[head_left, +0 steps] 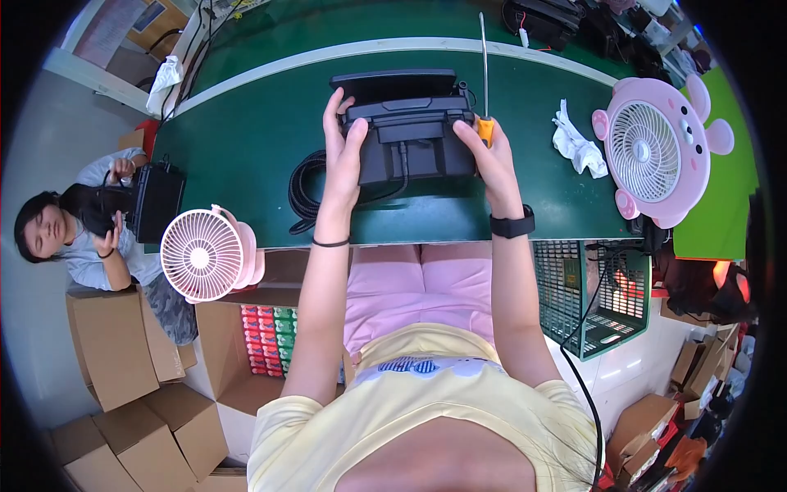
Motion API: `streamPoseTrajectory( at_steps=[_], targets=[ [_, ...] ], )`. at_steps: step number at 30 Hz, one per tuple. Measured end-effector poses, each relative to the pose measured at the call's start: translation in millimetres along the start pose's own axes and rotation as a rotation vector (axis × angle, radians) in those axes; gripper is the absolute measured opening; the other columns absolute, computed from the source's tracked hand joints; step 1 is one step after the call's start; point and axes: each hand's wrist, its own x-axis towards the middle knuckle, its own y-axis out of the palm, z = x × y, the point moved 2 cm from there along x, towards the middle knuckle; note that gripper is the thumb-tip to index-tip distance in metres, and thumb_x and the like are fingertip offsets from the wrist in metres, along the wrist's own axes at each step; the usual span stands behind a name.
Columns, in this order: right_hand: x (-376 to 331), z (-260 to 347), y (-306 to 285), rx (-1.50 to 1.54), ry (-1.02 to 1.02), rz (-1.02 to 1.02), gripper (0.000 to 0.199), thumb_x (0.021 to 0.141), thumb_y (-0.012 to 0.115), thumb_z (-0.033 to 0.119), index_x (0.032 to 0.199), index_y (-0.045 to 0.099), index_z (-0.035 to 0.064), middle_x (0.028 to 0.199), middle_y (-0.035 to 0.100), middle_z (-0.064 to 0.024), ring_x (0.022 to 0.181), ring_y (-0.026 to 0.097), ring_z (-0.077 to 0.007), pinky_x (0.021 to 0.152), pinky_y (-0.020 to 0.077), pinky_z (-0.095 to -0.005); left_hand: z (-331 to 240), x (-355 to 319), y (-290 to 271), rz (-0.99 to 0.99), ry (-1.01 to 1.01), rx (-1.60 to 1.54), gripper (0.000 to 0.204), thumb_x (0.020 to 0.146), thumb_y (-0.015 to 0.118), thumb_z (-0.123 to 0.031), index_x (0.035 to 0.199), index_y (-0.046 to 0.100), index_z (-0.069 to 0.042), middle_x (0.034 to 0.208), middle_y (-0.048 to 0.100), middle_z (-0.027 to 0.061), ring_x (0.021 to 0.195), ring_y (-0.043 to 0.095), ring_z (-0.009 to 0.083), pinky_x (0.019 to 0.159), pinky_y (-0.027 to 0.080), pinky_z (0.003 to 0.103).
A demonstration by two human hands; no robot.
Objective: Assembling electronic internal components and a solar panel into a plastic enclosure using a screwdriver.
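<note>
Between my hands, above the green tabletop, is a black boxy device [414, 156] with a flat lid-like panel along its far side. A thick black cord runs down its near face, and a coiled black cord [305, 184] lies beside it on the left. My left hand [344, 160] is closed on the device's left side, thumb on its near edge. At the right side, my right hand [493, 164] grips the device with its thumb on the corner. That hand also holds a screwdriver [485, 129] with a yellow-orange handle, its long shaft pointing away from me.
A crumpled white tissue [578, 141] and a pink animal-shaped fan [648, 152] are on the right. Another pink fan [202, 254] stands at the left front edge. Beyond it a co-worker [106, 221] handles a similar black device. Cardboard boxes [115, 348] and a green crate [615, 324] stand below table level.
</note>
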Motion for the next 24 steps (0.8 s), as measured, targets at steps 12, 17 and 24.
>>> streamPoseTrajectory(
  at_steps=[12, 17, 24],
  targets=[
    [8.2, 6.1, 0.5, 0.04, -0.046, 0.034, 0.048, 0.08, 0.086, 0.033, 0.099, 0.051, 0.0074, 0.086, 0.051, 0.0014, 0.079, 0.053, -0.0062, 0.072, 0.049, -0.0192, -9.2, 5.6, -15.1, 0.155, 0.108, 0.128, 0.062, 0.091, 0.07, -0.022, 0.145, 0.046, -0.005, 0.147, 0.045, 0.0141, 0.14, 0.039, 0.0267, 0.118, 0.028, 0.036],
    [11.4, 9.0, 2.9, 0.024, -0.039, 0.042, 0.048, 0.08, 0.086, 0.033, 0.102, 0.053, 0.0059, 0.087, 0.052, 0.001, 0.079, 0.054, -0.0062, 0.073, 0.0492, -0.019, -1.5, 2.3, -8.7, 0.038, 0.091, 0.083, 0.049, 0.093, 0.068, -0.019, 0.137, 0.051, -0.005, 0.136, 0.052, 0.0122, 0.126, 0.05, 0.0234, 0.112, 0.034, 0.034],
    [30.0, -8.2, 5.8, -0.308, -0.232, -0.201, 0.044, 0.081, 0.084, 0.035, 0.095, 0.055, 0.0045, 0.099, 0.065, -0.0067, 0.087, 0.062, -0.016, 0.083, 0.0512, -0.0311, 10.9, 11.5, -7.7, -0.104, 0.185, 0.263, 0.014, 0.093, 0.069, -0.019, 0.1, 0.071, -0.008, 0.138, 0.054, 0.0156, 0.131, 0.048, 0.0286, 0.109, 0.037, 0.039]
  ],
)
